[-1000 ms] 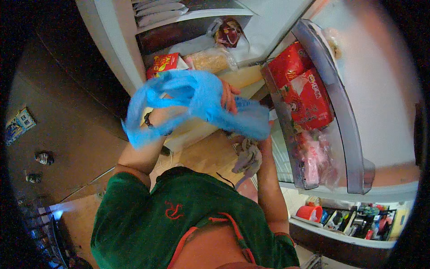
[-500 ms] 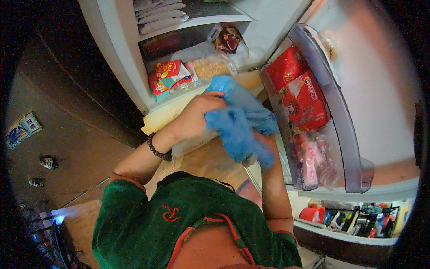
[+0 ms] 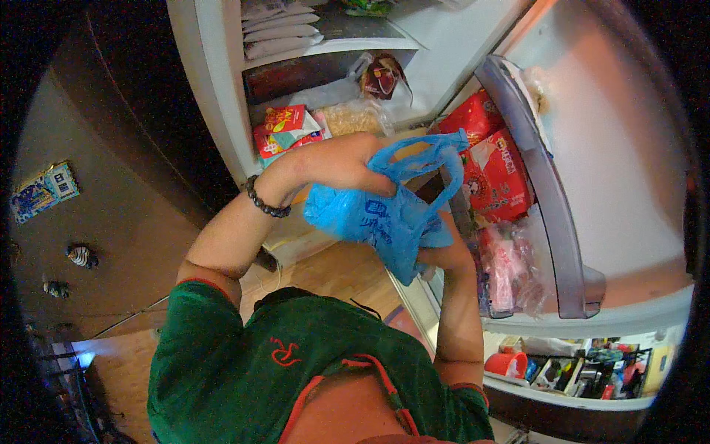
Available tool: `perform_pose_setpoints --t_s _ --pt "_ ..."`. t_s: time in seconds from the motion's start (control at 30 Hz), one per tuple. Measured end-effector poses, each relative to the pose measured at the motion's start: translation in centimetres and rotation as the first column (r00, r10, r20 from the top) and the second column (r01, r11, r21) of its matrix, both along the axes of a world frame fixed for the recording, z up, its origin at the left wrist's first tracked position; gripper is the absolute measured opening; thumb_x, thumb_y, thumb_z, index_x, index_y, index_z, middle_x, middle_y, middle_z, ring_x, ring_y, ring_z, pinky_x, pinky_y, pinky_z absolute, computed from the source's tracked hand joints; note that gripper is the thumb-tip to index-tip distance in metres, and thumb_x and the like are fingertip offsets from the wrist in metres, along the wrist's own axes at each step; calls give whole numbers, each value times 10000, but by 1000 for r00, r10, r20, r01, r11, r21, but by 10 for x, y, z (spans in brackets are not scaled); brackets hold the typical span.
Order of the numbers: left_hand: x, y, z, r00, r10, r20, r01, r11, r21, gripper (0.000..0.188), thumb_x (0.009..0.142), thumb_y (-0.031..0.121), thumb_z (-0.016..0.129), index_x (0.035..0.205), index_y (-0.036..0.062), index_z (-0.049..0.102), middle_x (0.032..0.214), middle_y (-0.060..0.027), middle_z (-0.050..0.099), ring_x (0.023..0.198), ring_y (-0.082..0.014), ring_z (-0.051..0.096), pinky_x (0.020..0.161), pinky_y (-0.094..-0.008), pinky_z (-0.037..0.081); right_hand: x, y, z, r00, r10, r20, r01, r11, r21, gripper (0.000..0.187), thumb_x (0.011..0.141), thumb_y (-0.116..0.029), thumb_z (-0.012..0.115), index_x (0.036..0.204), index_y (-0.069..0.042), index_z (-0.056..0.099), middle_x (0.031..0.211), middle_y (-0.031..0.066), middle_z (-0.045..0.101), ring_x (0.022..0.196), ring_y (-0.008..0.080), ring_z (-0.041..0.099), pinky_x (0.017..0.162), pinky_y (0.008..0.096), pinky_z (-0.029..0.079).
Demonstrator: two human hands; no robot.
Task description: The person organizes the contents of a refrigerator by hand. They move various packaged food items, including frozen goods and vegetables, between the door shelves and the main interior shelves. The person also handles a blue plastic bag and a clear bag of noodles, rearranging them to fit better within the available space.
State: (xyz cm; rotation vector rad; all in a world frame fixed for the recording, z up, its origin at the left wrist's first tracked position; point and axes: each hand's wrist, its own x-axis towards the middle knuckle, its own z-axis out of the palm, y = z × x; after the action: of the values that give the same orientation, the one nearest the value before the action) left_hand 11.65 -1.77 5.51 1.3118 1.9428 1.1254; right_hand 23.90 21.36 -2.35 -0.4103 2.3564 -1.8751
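A thin blue plastic bag (image 3: 373,218) with loop handles hangs between my two hands in front of the open fridge. My left hand (image 3: 347,161), with a dark bead bracelet on the wrist, is closed on its upper part beside the handles; the thumb shows on top and the other fingers are hidden. Lower on the right, my right hand (image 3: 447,255) grips the side of the bag, its fingers partly covered by the plastic. The handles stand up in loops. Whether anything is inside the bag I cannot tell.
Fridge shelves hold a red packet (image 3: 285,126), a clear bag of yellowish food (image 3: 355,118), a dark brown package (image 3: 381,76) and stacked white packs (image 3: 281,33). Red packages (image 3: 495,177) fill the door rack (image 3: 558,214) at right. Below it stands a filled drawer (image 3: 584,366).
The bag, crumpled before, is now spread wider with its handles up. My left hand has moved slightly right, and the whole view has shifted a little.
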Motion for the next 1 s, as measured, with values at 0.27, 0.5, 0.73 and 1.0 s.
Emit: perform_pose_setpoints --t_s 0.27,0.5,0.73,1.0 --pt "-13 32 -37 603 -117 789 28 992 125 432 752 63 674 1167 44 558 1007 -88 662 901 -206 641 871 -339 501 -3 9 -16 981 -16 193 106 879 -465 600 671 -100 754 1231 -59 542 1247 76 565 1095 156 541 936 347 450" --pt "2 73 -64 443 -597 668 -235 642 730 363 704 -18 658 1057 28 589 1026 -153 639 1015 -282 602 934 -370 459 -6 14 -17 960 -172 220 270 768 -581 514 752 -127 673 1240 -51 530 1243 81 560 1096 170 537 947 345 443" --pt "29 74 -86 848 239 473 -496 672 550 249 820 158 608 1054 75 584 1114 -122 599 1020 -216 586 887 -368 482 0 12 1 932 -361 25 333 826 -454 437 833 -153 592 1250 -44 518 1238 86 556 1098 183 534 957 343 437" --pt "52 68 -57 431 -535 726 -575 457 679 507 875 307 591 1307 90 436 1267 -105 534 1113 -243 557 939 -404 465 -12 3 31 829 -378 -412 422 907 16 366 925 -184 499 1260 -36 505 1234 91 551 1100 199 530 969 341 429"
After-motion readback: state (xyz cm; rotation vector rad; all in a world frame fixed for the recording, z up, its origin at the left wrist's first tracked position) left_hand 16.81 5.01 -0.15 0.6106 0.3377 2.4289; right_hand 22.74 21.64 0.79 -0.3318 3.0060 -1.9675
